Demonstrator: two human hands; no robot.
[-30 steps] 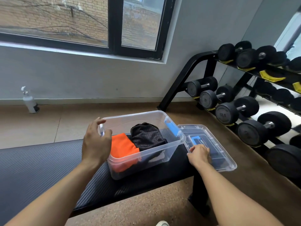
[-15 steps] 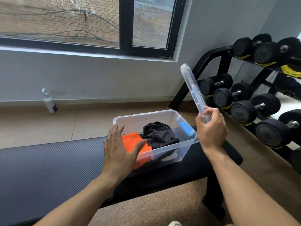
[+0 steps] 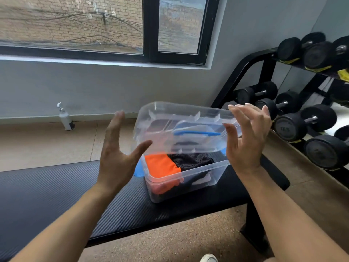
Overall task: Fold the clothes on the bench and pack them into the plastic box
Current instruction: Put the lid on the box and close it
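Holding the clear lid point(image 3: 181, 127) above the plastic box point(image 3: 188, 178), you're keeping it between both palms, tilted, its underside facing you. Lid's blue handle point(image 3: 196, 132) is showing thru the plastic, motion-blurred.

L hand point(image 3: 117, 159): spread wide, fingers straight, pointing up, thumb reaching toward lid's near-left corner. Can't tell if the palm is actually touching the lid edge; the blur is hiding the contact.

R hand point(image 3: 245, 140): also wide, fingers straight & fanned, flat against lid's right end. No curl round the rim that I can see.

Box is sitting on the black padded bench point(image 3: 56, 195), toward its right end, open at top w/ lid hovering over it, not seated. Inside: orange garment point(image 3: 160, 165) folded at left, black mesh garment point(image 3: 190, 159) beside it at right, the two touching. Something white is lying low against the front wall, under the black one; too unclear to name. Blue latch point(image 3: 138, 170) is sticking out at box's left end.

Surroundings: dumbbell rack point(image 3: 302, 110) is standing at right, dumbbells on its tiers. White spray bottle point(image 3: 65, 118) is standing on the floor by the wall, well apart from bench. Window point(image 3: 151, 29) above, brick wall outside. Toe of a white shoe point(image 3: 208, 258) is peeking in at bottom edge.
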